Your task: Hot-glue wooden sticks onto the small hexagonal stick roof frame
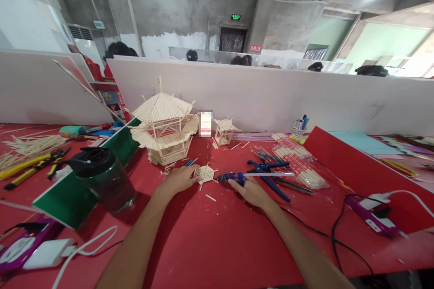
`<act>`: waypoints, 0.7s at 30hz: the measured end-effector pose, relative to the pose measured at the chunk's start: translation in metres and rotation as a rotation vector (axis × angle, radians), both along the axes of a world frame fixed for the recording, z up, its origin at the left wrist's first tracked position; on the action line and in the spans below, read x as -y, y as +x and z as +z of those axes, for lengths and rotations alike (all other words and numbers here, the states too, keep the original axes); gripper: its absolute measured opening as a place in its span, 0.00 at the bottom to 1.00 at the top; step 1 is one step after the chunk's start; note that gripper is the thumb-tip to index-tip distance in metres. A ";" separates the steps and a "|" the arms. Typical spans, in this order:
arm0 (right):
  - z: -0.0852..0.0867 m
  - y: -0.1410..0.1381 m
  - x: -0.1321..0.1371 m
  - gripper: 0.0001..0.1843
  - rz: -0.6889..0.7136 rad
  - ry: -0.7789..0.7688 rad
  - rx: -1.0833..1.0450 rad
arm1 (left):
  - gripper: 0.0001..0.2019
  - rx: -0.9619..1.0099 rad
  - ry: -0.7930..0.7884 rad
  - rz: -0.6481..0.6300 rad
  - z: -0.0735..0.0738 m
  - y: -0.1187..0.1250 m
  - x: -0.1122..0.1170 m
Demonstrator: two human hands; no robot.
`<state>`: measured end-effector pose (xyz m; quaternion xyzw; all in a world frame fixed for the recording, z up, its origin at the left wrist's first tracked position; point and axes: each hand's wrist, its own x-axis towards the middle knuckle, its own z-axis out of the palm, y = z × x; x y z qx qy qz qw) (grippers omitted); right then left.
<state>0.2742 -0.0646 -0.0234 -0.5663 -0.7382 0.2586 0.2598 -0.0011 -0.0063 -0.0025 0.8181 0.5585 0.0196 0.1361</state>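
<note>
On the red table lies a small hexagonal frame of wooden sticks [205,174]. The fingers of my left hand [183,178] are closed on its left edge. My right hand [250,188] is wrapped round a blue hot glue gun [237,178], with a clear glue stick [271,174] poking out of its back. The gun's nozzle points left and is close to the frame's right side; whether they touch I cannot tell. Behind the frame stand a large two-tiered pavilion model [164,126] of sticks and a smaller pavilion model [225,132].
Blue-handled pliers [269,176] and packs of wooden sticks [298,165] lie to the right. A dark water bottle [105,183] stands left against a green board [73,203]. Purple power strips [373,221] and cords lie at both sides. A white partition [257,99] closes off the back.
</note>
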 end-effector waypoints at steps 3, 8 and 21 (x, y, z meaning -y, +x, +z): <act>0.000 -0.001 0.000 0.27 0.000 0.009 0.020 | 0.25 -0.004 0.000 0.003 -0.001 0.000 -0.001; 0.000 -0.002 0.000 0.28 -0.027 0.019 0.034 | 0.24 0.002 -0.002 0.005 -0.001 0.001 -0.001; 0.000 -0.001 0.000 0.26 -0.024 0.003 -0.015 | 0.24 0.018 -0.015 0.006 0.000 0.001 0.000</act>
